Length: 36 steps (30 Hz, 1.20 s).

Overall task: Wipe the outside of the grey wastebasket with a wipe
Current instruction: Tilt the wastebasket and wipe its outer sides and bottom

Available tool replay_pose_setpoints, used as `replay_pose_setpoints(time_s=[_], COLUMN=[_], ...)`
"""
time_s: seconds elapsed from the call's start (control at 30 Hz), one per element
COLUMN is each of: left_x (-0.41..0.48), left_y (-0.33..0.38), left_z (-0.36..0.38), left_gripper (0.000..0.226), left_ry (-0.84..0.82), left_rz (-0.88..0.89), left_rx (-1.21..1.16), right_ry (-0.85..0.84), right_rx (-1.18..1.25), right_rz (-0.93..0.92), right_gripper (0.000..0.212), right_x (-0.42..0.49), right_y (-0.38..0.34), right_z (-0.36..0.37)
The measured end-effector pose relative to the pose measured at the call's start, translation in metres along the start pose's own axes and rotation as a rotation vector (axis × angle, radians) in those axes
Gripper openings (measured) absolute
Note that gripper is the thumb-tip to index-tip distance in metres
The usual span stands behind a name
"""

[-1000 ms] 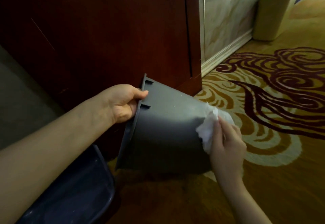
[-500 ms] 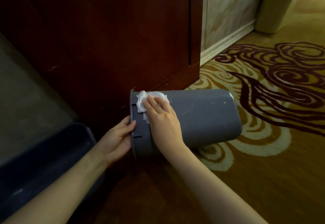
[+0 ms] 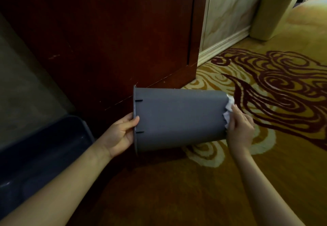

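Observation:
The grey wastebasket (image 3: 178,117) is held on its side above the carpet, its rim to the left and its base to the right. My left hand (image 3: 122,133) grips the rim, thumb over the outer edge. My right hand (image 3: 239,128) presses a crumpled white wipe (image 3: 229,108) against the base end of the basket. Most of the wipe is hidden behind the basket's edge and my fingers.
A dark red wooden panel (image 3: 115,36) stands right behind the basket. A dark blue bin (image 3: 39,156) sits at the lower left. A beige wastebasket (image 3: 272,13) stands by the marble wall at the far right. Patterned carpet (image 3: 283,92) covers the floor.
My right hand has slid the wipe from the rim end along the basket's side to the base end. My left hand still holds the rim.

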<state>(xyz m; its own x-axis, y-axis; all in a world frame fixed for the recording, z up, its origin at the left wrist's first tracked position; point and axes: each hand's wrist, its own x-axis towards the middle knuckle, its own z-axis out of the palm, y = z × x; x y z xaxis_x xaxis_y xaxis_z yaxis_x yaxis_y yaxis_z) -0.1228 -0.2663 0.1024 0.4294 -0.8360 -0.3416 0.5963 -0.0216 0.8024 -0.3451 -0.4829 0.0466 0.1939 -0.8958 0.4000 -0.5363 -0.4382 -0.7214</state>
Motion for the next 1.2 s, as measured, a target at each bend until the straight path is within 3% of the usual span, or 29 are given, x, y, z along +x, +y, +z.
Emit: replay_pose_setpoints(time_s=[0.07,0.13,0.37,0.47,0.63,0.73,0.93,1.07,1.2], left_x=[-0.001,-0.001,0.003,0.007,0.012,0.013,0.013,0.006,0.012], left_y=[0.001,0.002,0.011,0.011,0.018,0.022,0.025,0.03,0.026], left_z=[0.001,0.002,0.012,0.019,0.021,0.02,0.022,0.02,0.033], left_gripper=[0.033,0.031,0.034,0.026,0.019,0.034,0.049,0.061,0.049], left_ry=[0.007,0.008,0.005,0.055,0.149,0.145,0.18,0.097,0.29], left_rz=[-0.007,-0.006,0.061,0.085,0.073,0.034,-0.074,-0.178,-0.19], left_rx=[-0.01,-0.014,-0.016,0.017,0.257,0.353,0.409,0.412,0.183], right_ry=[0.093,0.139,-0.292,-0.347,-0.251,-0.149,0.088,0.056,-0.319], right_rx=[0.091,0.102,0.1,-0.023,0.025,0.093,0.311,0.361,0.269], right_rz=[0.169,0.137,-0.484,-0.687,-0.5,-0.362,0.234,0.124,-0.233], right_gripper=[0.031,0.029,0.042,0.046,0.049,0.044,0.031,0.027,0.03], right_x=[-0.001,-0.01,-0.075,-0.082,-0.058,-0.05,-0.027,-0.01,-0.028], right_y=[0.002,-0.012,-0.113,-0.113,-0.053,-0.013,-0.008,-0.072,-0.137], right_z=[-0.006,-0.009,0.037,0.051,0.029,0.008,-0.016,-0.011,0.013])
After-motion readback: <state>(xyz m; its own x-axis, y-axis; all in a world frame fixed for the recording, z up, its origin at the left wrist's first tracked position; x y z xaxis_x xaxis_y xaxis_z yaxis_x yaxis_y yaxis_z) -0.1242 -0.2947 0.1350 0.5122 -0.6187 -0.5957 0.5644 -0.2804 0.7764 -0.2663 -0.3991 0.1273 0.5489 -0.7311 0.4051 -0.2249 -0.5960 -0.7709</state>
